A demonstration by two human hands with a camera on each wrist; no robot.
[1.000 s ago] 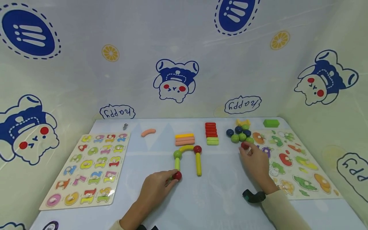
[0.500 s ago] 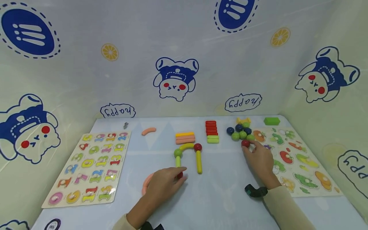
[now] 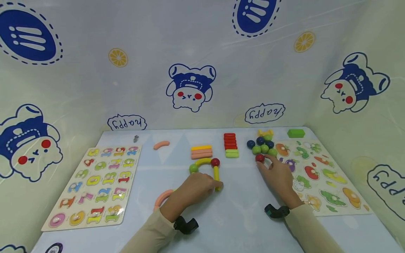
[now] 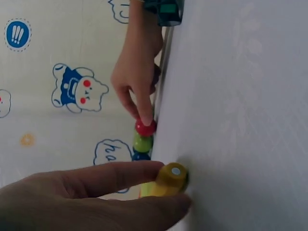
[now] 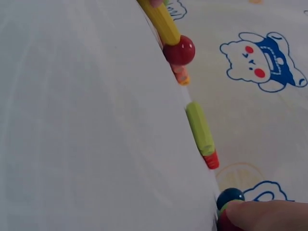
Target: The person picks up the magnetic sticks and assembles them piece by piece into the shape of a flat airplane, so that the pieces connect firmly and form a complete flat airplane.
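My left hand (image 3: 196, 189) pinches the near end of a yellow stick (image 3: 216, 172) between thumb and forefinger; the left wrist view shows that stick's round end (image 4: 176, 171) between the fingertips. The stick runs to a red ball (image 3: 215, 162), which a curved yellow piece (image 3: 203, 161) links to a green ball (image 3: 193, 168). My left hand hides whatever lies below the green ball. A pink curved piece (image 3: 162, 199) shows beside the left wrist. On the right, my right hand (image 3: 278, 175) pinches another red ball (image 3: 259, 158) at the front of a cluster of green and blue balls (image 3: 264, 149).
Pink and orange sticks (image 3: 201, 152) lie behind the joined pieces, with red and green sticks (image 3: 230, 144) to their right. A number puzzle board (image 3: 133, 182) lies left, a vegetable picture board (image 3: 322, 207) right. At the back are a green block (image 3: 296, 133) and a small pink curve (image 3: 161, 144).
My left hand has left the red ball below the green stick and moved right onto the yellow stick, uncovering the pink curve. My right hand stays at its red ball.
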